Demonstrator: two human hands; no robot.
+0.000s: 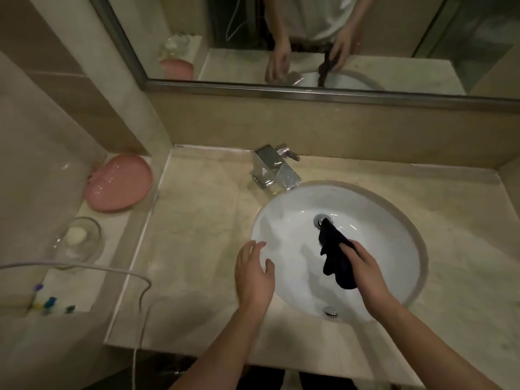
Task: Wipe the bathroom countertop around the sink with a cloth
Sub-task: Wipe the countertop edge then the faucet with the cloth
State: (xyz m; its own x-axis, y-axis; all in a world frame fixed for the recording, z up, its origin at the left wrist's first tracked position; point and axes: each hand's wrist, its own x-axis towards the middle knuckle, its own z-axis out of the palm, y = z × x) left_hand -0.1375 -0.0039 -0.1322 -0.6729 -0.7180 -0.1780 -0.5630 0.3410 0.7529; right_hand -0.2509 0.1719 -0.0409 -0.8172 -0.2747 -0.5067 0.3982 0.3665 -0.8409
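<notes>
The right hand [363,270] holds a dark cloth [336,257] above the white sink [281,229], its grip curled round the upper part of the fabric so that the rest hangs in crumpled folds. The far tip of the cloth lies over or just above the drain [319,220]; the angle does not let me tell whether it touches the metal. The left hand [254,274] is empty, its grip spread with fingers relaxed and apart, over the near left rim of the sink where basin meets the bench [197,235].

The bench is pale marbled stone that runs all round the oval basin. A chrome tap [274,171] stands at the back left of the sink, its spout reaching toward the basin edge. A small overflow fitting [329,312] shows on the near wall of the basin.

To the left, on a lower ledge, sits a pink dish [118,182], and nearer the camera a clear glass bowl [77,243] with a pale bar of soap [76,235] in it. A thin white cable [140,277] loops across that ledge and down past the front of the bench. Above the back wall a mirror [365,38] reflects both hands and the hanging cloth.
</notes>
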